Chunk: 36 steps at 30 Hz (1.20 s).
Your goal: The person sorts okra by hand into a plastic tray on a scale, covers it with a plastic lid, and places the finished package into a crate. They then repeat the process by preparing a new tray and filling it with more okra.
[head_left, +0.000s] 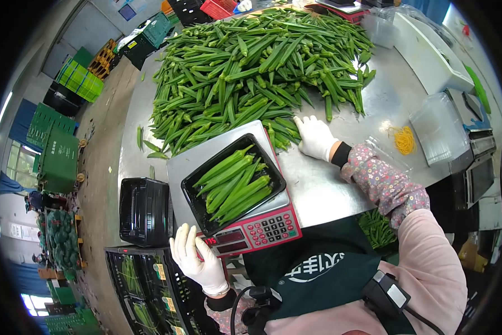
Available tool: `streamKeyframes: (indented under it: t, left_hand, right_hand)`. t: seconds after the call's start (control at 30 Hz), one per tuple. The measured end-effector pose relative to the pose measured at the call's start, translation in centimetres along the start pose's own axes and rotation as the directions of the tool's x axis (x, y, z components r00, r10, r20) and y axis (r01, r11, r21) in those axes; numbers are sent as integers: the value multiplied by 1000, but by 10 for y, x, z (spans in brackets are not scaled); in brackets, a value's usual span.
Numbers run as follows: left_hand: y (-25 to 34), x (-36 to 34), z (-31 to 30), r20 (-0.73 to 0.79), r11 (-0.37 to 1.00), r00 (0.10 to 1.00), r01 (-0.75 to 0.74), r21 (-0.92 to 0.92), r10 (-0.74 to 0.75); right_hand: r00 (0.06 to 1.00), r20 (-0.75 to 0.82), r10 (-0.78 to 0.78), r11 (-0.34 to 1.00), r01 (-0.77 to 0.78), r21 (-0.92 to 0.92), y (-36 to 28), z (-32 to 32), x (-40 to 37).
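A black plastic tray [186,184] with several okra pods [237,181] rests on the steel platform of a red digital scale [291,223]. My left hand [198,259], in a white glove, is beside the scale's display corner, close to the tray's near-left edge, with its fingers stretched out and nothing in them. At the near edge of a large okra pile [245,72], my white-gloved right hand [316,138] reaches toward loose pods to the right of the scale. Its fingers are apart, with the tips right at the pods.
Stacked black trays [144,212] stand left of the scale. Below them, a black crate [114,265] holds packed okra. Yellow rubber bands [404,139], clear plastic lids [439,128] and a white bin [429,53] lie to the right on the steel table [323,192].
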<state>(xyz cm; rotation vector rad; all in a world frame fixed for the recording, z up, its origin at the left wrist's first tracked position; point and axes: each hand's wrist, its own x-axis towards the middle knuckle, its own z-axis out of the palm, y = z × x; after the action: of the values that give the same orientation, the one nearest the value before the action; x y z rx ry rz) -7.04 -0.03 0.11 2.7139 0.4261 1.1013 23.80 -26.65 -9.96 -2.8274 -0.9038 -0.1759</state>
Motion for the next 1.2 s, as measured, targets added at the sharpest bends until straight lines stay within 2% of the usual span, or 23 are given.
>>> streamKeyframes:
  t: [0.1, 0.2, 0.23, 0.27, 0.3, 0.33, 0.4, 0.43, 0.47, 0.53, 0.7, 0.77, 0.8, 0.83, 0.87, 0.9, 0.93, 0.97, 1.0, 1.07, 1.1, 1.13, 1.2]
  left_hand:
    - [-3, -4, 0, 23, 1000, 1000, 17, 0, -17]
    - [-5, -7, -3, 17, 1000, 1000, 18, -6, -18]
    - [-4, -6, -4, 1, 1000, 1000, 16, -1, -16]
    - [-3, -6, -5, -14, 1000, 1000, 15, 3, -15]
    - [-4, -8, -6, -17, 1000, 1000, 20, -2, -20]
    - [-5, -9, -6, -14, 1000, 1000, 23, 6, -22]
    - [-7, -12, -5, -11, 1000, 1000, 26, 2, -26]
    - [-7, -12, -5, -3, 1000, 1000, 27, 2, -27]
    - [-6, -13, -4, 5, 1000, 1000, 26, 4, -26]
    - [-5, -13, -3, 5, 1000, 1000, 26, -9, -26]
    - [-3, -12, -7, 16, 999, 1000, 16, -29, -16]
    - [-4, -13, -7, 18, 999, 1000, 19, -34, -19]
    - [-5, -14, -9, 27, 999, 1000, 18, -45, -17]
    - [-3, -14, -9, 27, 999, 999, 23, -28, -23]
    - [-3, -14, -10, 28, 999, 999, 19, -33, -18]
    - [-4, -15, -9, 17, 999, 1000, 16, -33, -16]
    - [-5, -15, -8, 4, 999, 1000, 12, -36, -12]
    - [-5, -15, -9, -5, 999, 1000, 11, -32, -11]
    - [-5, -15, -9, -5, 999, 1000, 18, -35, -18]
    - [-5, -15, -11, -17, 999, 999, 37, -34, -38]
    - [-5, -15, -11, -24, 999, 999, 45, -26, -45]
    - [-6, -16, -12, -22, 998, 998, 53, -36, -54]
    - [-12, -18, -16, -22, 997, 998, 66, -37, -66]
  right_hand:
    - [999, -45, -22, 999, 21, -28, -2, -2, -2]
    - [1000, -11, -20, 999, 20, 44, 8, -5, -6]
    - [989, 119, 92, 963, -119, 242, 17, -4, -3]
    - [948, 268, 173, 871, -275, 408, 27, -4, -1]
    - [822, 567, 51, 383, -540, 750, 34, -27, -4]
    - [792, 605, -78, -65, -609, 790, 41, -33, -12]
    - [884, 410, -226, -579, -461, 673, 37, -53, -29]
    - [891, 368, -266, -652, -447, 613, 38, -60, -35]
    - [892, 371, -258, -649, -445, 618, 36, -65, -40]
    - [903, 282, -323, -759, -425, 494, 25, -73, -48]
    - [895, 277, -351, -710, -447, 544, 6, -92, -52]
    - [896, 297, -330, -491, -432, 756, -5, -106, -48]
    - [885, 299, -357, -486, -450, 749, -13, -116, -41]
    - [880, 315, -356, -221, -407, 886, -23, -128, -32]
    - [880, 320, -352, 60, -320, 945, -36, -141, -24]
    - [885, 311, -347, 309, -205, 929, -56, -160, -16]
    - [900, 271, -341, 570, -31, 821, -75, -175, -10]
    - [867, 92, -489, 597, 256, 761, -87, -166, -1]
    - [770, -68, -634, 568, 523, 635, -98, -159, 8]
    - [771, 101, -628, 689, 491, 532, -134, -172, 8]
    - [733, 16, -680, 667, 609, 430, -144, -158, 10]
    - [691, 28, -722, 652, 666, 362, -152, -143, 17]
    - [696, 19, -718, 661, 673, 333, -156, -130, 18]
